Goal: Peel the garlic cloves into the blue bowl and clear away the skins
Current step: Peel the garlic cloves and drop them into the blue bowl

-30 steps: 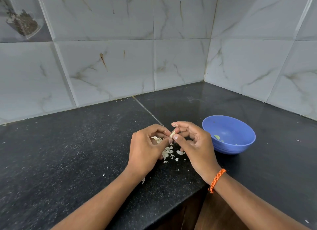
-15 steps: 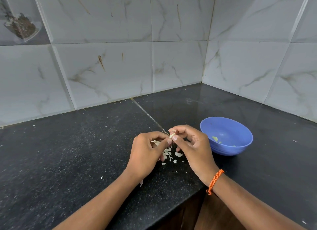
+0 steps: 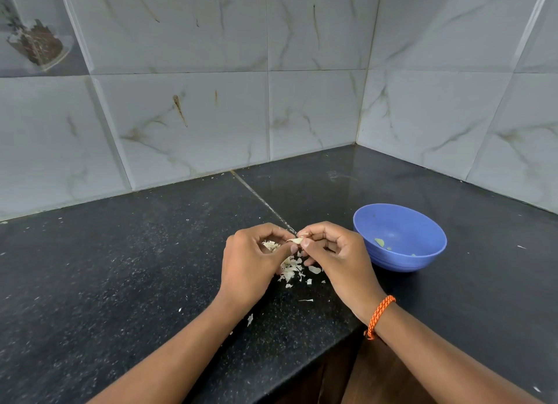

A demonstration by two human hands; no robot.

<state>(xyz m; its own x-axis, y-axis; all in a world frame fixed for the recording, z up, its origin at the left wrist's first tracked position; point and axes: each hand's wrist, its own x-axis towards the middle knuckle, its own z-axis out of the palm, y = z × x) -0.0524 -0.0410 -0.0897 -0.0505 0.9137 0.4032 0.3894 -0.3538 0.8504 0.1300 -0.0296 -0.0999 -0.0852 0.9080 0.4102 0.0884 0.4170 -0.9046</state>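
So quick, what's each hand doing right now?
Left hand: fingers curled, pinching the garlic clove.
Right hand: fingers curled, pinching the same clove from the other side.

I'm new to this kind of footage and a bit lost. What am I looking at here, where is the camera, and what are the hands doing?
No machine here: a person works with bare hands, and the camera sits on their head, looking down. The left hand and right hand pinch a garlic clove between them, just above a pile of garlic skins on the black countertop. To the right of the hands stands a blue bowl with a few small pale bits inside. An orange bracelet circles the right wrist. Marbled tiles line the corner walls behind.
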